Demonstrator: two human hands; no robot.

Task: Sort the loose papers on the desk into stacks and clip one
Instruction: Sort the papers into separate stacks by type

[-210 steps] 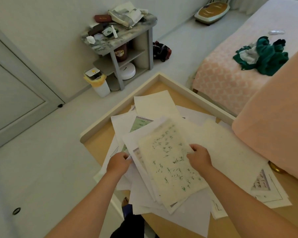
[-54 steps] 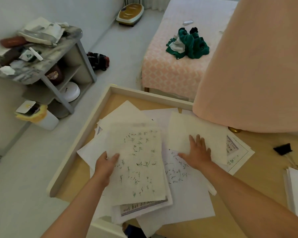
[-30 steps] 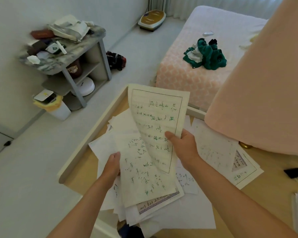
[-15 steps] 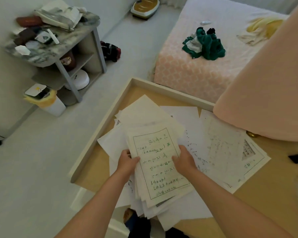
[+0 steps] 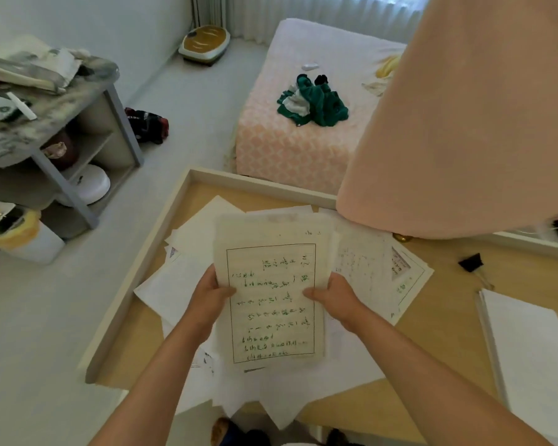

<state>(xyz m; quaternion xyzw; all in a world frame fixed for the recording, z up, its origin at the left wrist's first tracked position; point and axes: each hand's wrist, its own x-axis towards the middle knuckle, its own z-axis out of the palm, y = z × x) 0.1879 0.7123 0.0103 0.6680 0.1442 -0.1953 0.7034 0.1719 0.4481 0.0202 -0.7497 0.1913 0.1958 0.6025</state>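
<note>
A bundle of cream handwritten sheets [image 5: 271, 300] with green writing is held above the wooden desk [image 5: 432, 365]. My left hand [image 5: 211, 292] grips the bundle's left edge and my right hand [image 5: 334, 296] grips its right edge, thumbs on top. Under the bundle lie several loose white papers [image 5: 178, 284], spread over the desk's left part and hanging over its near edge. More printed sheets [image 5: 384, 268] lie to the right of the bundle. A black binder clip [image 5: 471, 262] lies on the desk at the right. A squared white stack [image 5: 535, 355] sits at the far right.
A large pink lampshade [image 5: 464, 123] hangs over the desk's far right corner. The desk has a raised pale rim [image 5: 136, 278] on its left and far sides. Beyond are a pink bed [image 5: 303, 123], a cluttered grey shelf [image 5: 55, 123] and a small bin [image 5: 23, 233].
The bundle has been gathered and squared between both hands and lifted a little off the pile. One second ago my right hand laid a framed sheet on top of it.
</note>
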